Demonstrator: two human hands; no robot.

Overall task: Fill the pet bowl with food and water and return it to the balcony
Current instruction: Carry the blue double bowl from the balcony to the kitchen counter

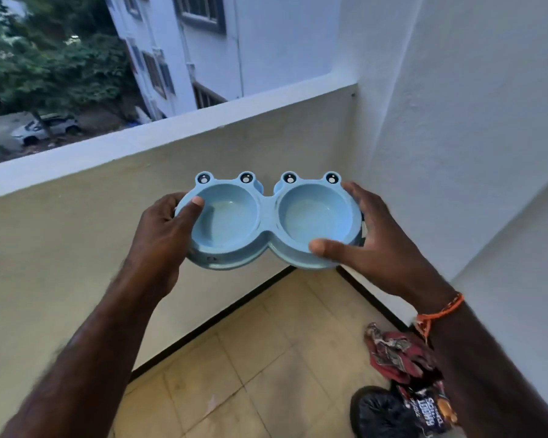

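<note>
Both hands hold the pet bowl (268, 221) up in the air over a balcony corner: the left hand (163, 230) grips its left end with the thumb hooked over the rim into the left cup, and the right hand (372, 245) clasps the right end, thumb pressed on the near rim and fingers wrapped round the far side. It is a pale blue double bowl with frog eyes along its far edge, held roughly level and well clear of the floor. Both cups look bare, with no food and no obvious water, though a faint sheen on the bottoms could be damp. By that reading the filling is all still to do, and so is setting the bowl back down on the balcony. Below lies a beige tiled floor (234, 374) with a dark skirting line, bounded by a cream parapet wall (108, 222) and a white side wall (456, 153). Near the right wall on the tiles sit a crumpled red cloth (393, 352), a printed packet (431, 409) and a black bag (380, 412). Beyond the parapet are trees, a neighbouring building and a parked car (46, 128).
</note>
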